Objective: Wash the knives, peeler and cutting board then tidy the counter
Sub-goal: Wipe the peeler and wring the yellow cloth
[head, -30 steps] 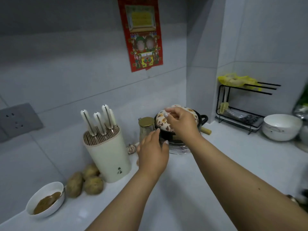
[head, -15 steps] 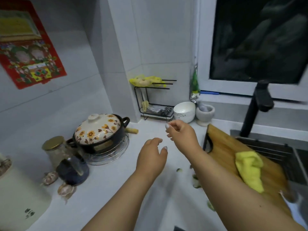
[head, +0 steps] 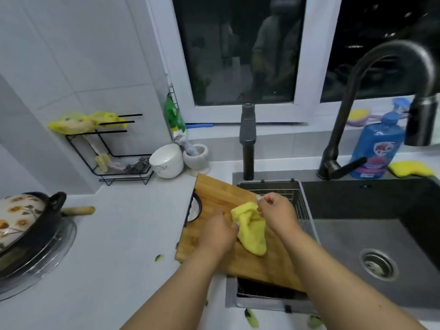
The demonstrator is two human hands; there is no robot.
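Hands meet over the cutting board [head: 221,198], which lies slanted with its left part on the white bench [head: 123,234] and its right part hanging over the sink [head: 371,234], on top of a wire basket [head: 295,194] set in the sink's left end. The right hand [head: 277,211] pinches the upper corner of a yellow cloth [head: 251,231] between thumb and fingertips, so its grip is closed on the cloth. The left hand [head: 217,232] touches the cloth's left edge with curled fingers; whether it truly holds the cloth I cannot tell. The cloth droops onto the board's middle.

Left of the board the bench lies open as far as a flowered pot [head: 26,222] on a round metal stand near the left edge. Green scraps [head: 159,257] lie just beside the board's near left corner and along the sink's front rim. Behind the board stand a white bowl [head: 166,160], a small mortar [head: 196,156] and a black wire rack [head: 112,151] in the corner. A black tap [head: 371,91] arches over the sink, with a blue bottle [head: 377,148] and a yellow sponge [head: 410,168] on the ledge behind.
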